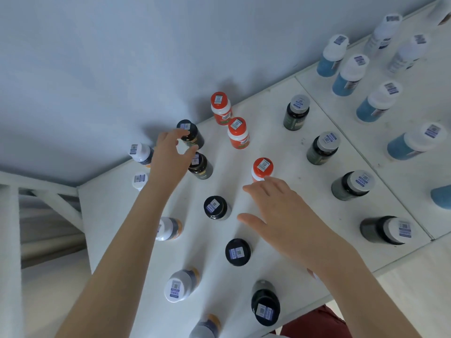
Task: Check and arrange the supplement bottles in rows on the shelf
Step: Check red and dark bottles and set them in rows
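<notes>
Supplement bottles stand in slanted rows on a white shelf (pixel 271 132). Three red-capped bottles run back to front: rear (pixel 220 106), middle (pixel 238 132), front (pixel 262 167). Left of them is a row of black-capped bottles, the rearmost (pixel 190 132) by the wall and the second (pixel 200 165) behind my thumb. My left hand (pixel 170 154) reaches between these two with loosely curved fingers; its fingertips touch the rearmost one's side, gripping nothing. My right hand (pixel 280 211) hovers flat, fingers straight, fingertips just short of the front red-capped bottle.
More black-capped bottles (pixel 216 207) continue toward the shelf's front edge. White-capped bottles (pixel 179 285) line the left side, grey-capped green ones (pixel 322 147) the right. Blue bottles (pixel 349 74) fill the adjoining shelf panel. The wall (pixel 122 69) rises directly behind.
</notes>
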